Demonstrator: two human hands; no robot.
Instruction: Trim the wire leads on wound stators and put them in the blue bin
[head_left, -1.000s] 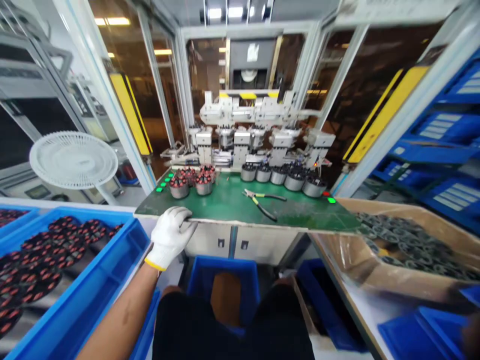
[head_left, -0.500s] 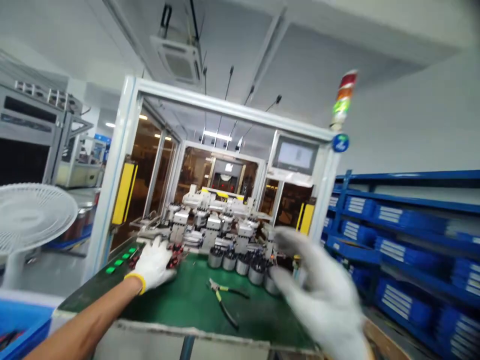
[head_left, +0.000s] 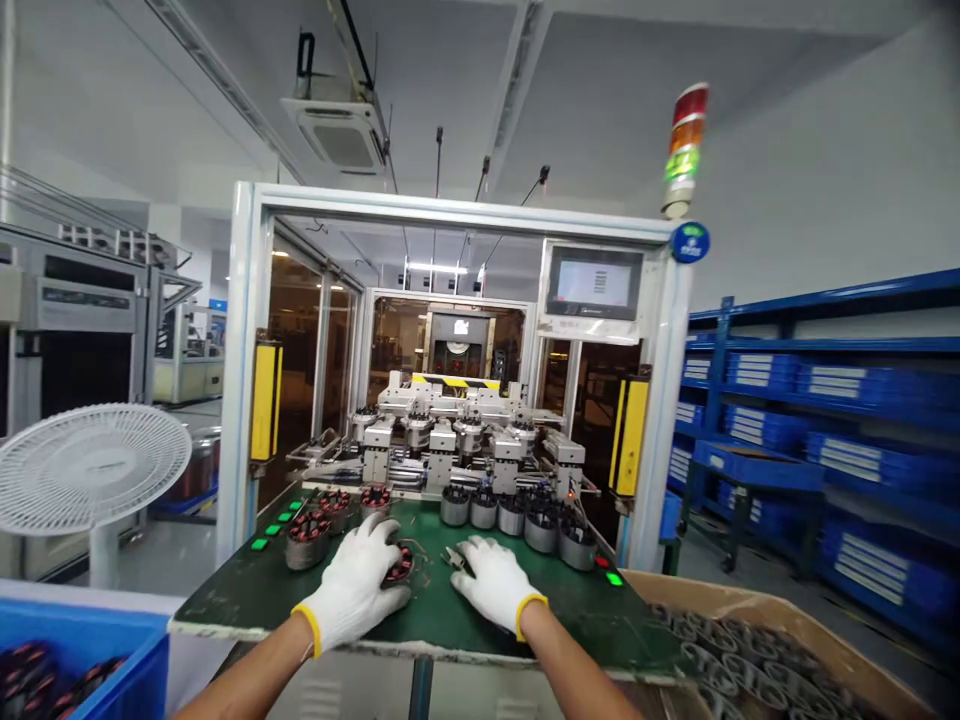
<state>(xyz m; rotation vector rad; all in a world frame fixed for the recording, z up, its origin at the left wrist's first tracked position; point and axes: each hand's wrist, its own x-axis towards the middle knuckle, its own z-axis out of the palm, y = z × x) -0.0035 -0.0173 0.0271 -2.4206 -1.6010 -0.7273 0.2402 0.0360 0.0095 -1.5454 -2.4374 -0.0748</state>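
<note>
Recording a red-wound coil (head_left: 400, 563) on the green bench top (head_left: 247, 595), between the two hands and nearer the left. It sits just right of the left hand (head_left: 352, 585), against the gloved fingers (head_left: 377, 535). That hand, in a white knit glove with a yellow cuff, lies palm down with its fingers somewhat spread; whether they grip the coil cannot be told. The right hand (head_left: 495, 583), gloved alike, also lies palm down, fingers close together and pinching nothing. Its fingertips (head_left: 469, 552) rest just beside the head of a pair of yellow-handled pliers (head_left: 454, 557), partly hidden behind the glove.

Three steel cups of coils (head_left: 307, 550) stand at the far left of the bench, and a row of five steel cups (head_left: 511, 518) stands along its far right. Beyond them is an automated assembly machine (head_left: 442, 435) in a white aluminium frame (head_left: 244, 360), flanked by yellow light curtains (head_left: 262, 430). A touchscreen (head_left: 594, 283) and a stack light (head_left: 684, 150) are mounted above. Near right, a cardboard box (head_left: 780, 610) holds dark ring cores (head_left: 739, 670). Near left is a blue crate (head_left: 127, 660) of coils. A white fan (head_left: 90, 470) stands far left, and blue shelving (head_left: 817, 400) lines the right.
</note>
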